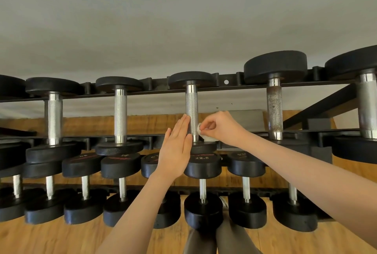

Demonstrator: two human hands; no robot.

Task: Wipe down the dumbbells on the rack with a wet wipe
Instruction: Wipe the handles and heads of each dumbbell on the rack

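A black dumbbell with a knurled steel handle [191,104] lies across the top tier of the black rack [228,87], in the middle of the view. My right hand [221,128] pinches a crumpled white wet wipe [205,133] against the lower right side of that handle. Flat against the handle's left side rests my left hand [177,147], its fingers straight and together.
More dumbbells line the top tier to both sides, one with a rusty handle [274,106] just right. A lower tier holds several smaller dumbbells, one marked 22.5 [202,165]. Wooden floor [51,237] lies below, a grey wall behind. My legs show at the bottom.
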